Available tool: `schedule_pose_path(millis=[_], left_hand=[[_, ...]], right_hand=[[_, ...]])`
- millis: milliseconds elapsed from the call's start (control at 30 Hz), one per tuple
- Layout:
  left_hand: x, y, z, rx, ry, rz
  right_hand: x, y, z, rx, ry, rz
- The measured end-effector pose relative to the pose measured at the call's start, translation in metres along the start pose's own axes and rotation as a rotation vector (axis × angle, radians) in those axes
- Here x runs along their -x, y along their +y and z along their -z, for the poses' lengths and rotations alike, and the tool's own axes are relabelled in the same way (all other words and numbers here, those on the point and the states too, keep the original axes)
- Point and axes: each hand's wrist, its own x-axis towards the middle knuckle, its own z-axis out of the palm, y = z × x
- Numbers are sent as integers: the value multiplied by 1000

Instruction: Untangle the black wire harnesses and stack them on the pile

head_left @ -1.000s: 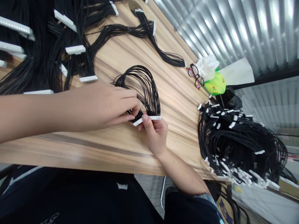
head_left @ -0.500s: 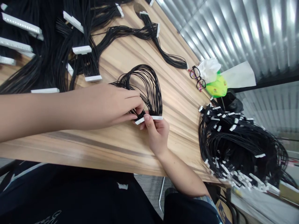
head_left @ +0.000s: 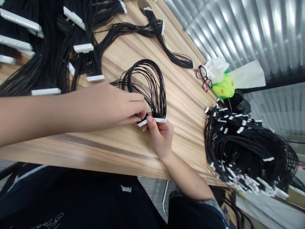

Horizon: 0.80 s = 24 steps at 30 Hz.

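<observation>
A black wire harness (head_left: 160,86) arches in a loop above the wooden table (head_left: 114,149), its wires running down to white connectors (head_left: 160,120) between my hands. My right hand (head_left: 160,136) comes from the lower right and grips the connectors, its thumb pressed on the front where two white pieces meet and its fingers behind. My left hand (head_left: 124,106) reaches in from the left, fingertips closed at the wires beside the left connector end. Just what those fingertips pinch is partly hidden by the hand itself.
Black harnesses with white connectors (head_left: 83,48) are heaped at the upper left. Another harness (head_left: 175,58) stretches across the back. Glasses (head_left: 204,78), a green packet (head_left: 224,87) and white tissue (head_left: 216,68) lie near the far edge. A coiled harness pile (head_left: 247,149) sits at right.
The view has shifted slightly, and the wire loop stands a little higher. Both hands keep nearly the same position and hold.
</observation>
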Motion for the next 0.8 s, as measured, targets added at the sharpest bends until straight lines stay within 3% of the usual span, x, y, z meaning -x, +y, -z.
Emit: schedule_pose_path(millis=[167,433,567,667,800], left_hand=[[-7,-2,-7,56,-27,7],[4,-1,-2,-33,143,-46],[3,4,4,-18,1,22],[0,2,-5,57,-40,54],[0,-3,-24,31,111,14]], right_hand=[[1,-3,0,47,-22,1],[-3,-3,2,16,11,-5],[-2,-2,1,-6,11,-8],[-1,-2,0,-2,-8,16],[1,-4,0,50,-38,32]])
